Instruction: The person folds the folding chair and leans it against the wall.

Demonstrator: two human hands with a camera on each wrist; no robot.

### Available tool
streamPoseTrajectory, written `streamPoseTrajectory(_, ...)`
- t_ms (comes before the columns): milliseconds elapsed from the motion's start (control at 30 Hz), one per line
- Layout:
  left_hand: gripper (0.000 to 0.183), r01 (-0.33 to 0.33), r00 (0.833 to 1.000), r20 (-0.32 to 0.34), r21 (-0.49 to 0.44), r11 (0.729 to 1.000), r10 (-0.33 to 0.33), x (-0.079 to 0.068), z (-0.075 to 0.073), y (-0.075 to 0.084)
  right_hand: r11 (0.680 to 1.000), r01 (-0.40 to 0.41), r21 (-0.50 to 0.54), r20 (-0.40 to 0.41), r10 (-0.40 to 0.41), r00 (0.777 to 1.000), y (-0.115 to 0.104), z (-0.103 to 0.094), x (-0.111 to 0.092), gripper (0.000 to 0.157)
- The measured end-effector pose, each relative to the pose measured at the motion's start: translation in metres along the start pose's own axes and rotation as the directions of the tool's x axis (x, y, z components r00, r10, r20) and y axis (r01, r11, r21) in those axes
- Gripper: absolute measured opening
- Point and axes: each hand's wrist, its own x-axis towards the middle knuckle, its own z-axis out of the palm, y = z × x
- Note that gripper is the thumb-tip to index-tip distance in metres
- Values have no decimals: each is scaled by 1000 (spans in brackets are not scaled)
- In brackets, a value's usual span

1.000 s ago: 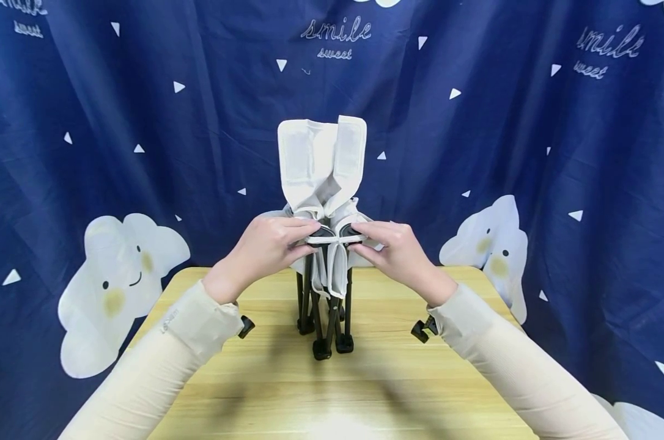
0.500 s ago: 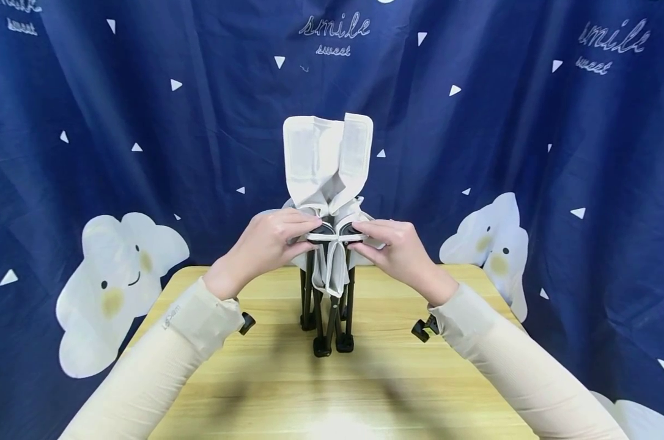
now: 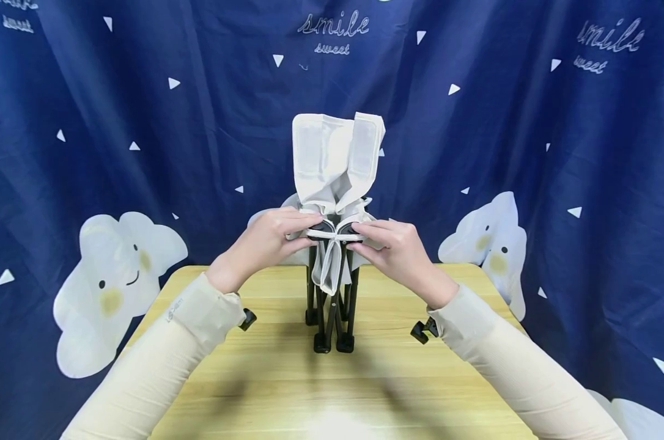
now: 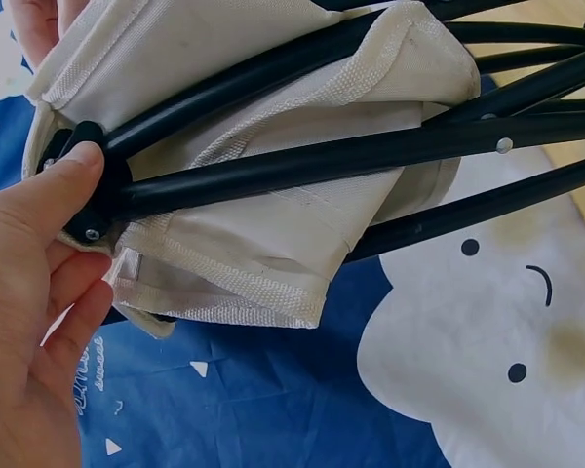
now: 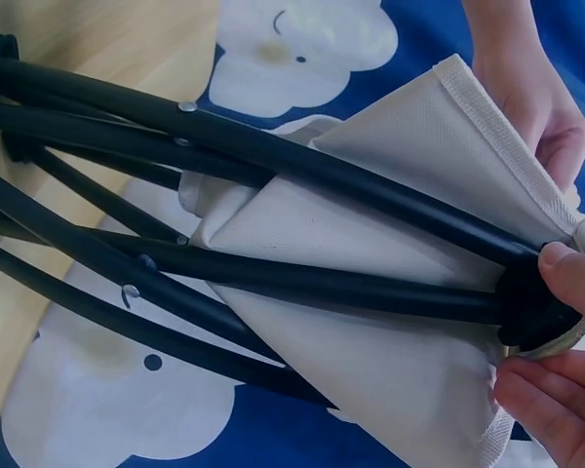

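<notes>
A small folding chair (image 3: pixel 310 146) with white fabric and black tube legs stands folded narrow on the table, its fabric back rising at the top. My left hand (image 3: pixel 271 238) pinches one front corner of the seat, thumb and fingers on its black plastic joint (image 4: pixel 114 185). The opposite corner is pinched by my right hand (image 3: pixel 395 244), whose thumb presses beside a second black joint (image 5: pixel 526 297) in the right wrist view. Both corners nearly meet in the middle. Crossed black legs (image 5: pixel 370 190) with rivets run away under the creased seat fabric (image 4: pixel 273 185).
The light wooden table (image 3: pixel 255 379) carries the chair's black feet (image 3: pixel 345 342) near its middle. Behind it hangs a dark blue curtain (image 3: pixel 211 110) with white triangles, clouds and lettering. A small black piece sits at each wrist cuff (image 3: pixel 205 308).
The chair's fabric back has shifted to the right, and its rear legs have swung slightly right, closer to the front ones. Both hands keep their pinch and have barely moved.
</notes>
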Motion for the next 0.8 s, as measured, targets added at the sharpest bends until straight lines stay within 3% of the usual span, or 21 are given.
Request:
streamPoseTrajectory(333, 45, -33, 999, -9, -10, 999, 33, -1, 3, 2, 1000, -14, 21, -4, 14, 1000, -2, -4, -1, 40)
streamPoseTrajectory(800, 46, -30, 999, -24, -1, 1000, 30, -2, 7, 7, 998, -30, 47, -3, 30, 1000, -1, -9, -4, 40)
